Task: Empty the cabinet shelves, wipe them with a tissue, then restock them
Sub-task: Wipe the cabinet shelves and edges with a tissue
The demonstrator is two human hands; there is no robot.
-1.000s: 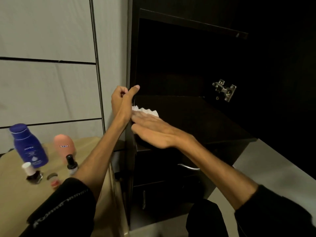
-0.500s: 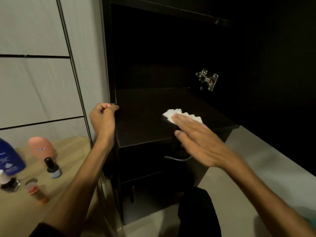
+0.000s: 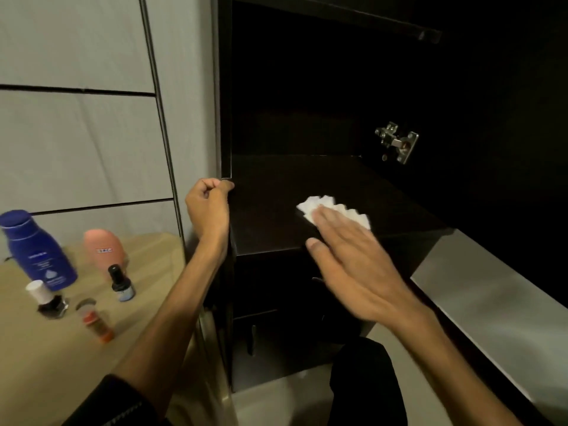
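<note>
The dark cabinet stands open, and its lower shelf [image 3: 270, 216] is bare. A folded white tissue [image 3: 322, 206] lies on the shelf's right half. My right hand [image 3: 353, 265] presses flat on the tissue with straight fingers. My left hand [image 3: 207, 207] is curled around the cabinet's left front edge at shelf height. To the left, on a beige table [image 3: 46, 364], stand the removed items: a blue lotion bottle [image 3: 38, 252], a pink bottle [image 3: 104, 247], a small dark dropper bottle [image 3: 121, 284], a white-capped dark jar [image 3: 46, 301] and a small orange container [image 3: 93, 322] lying down.
A metal hinge [image 3: 396, 142] is fixed on the cabinet's right inner wall. A drawer front with a handle sits below the shelf. The open dark door [image 3: 507, 149] fills the right side. A pale panelled wall [image 3: 76, 133] is behind the table.
My right hand slid the tissue from the shelf's left edge to its right half. My left hand stayed at the cabinet's left edge, and its thumb curled down. The camera view shifted.
</note>
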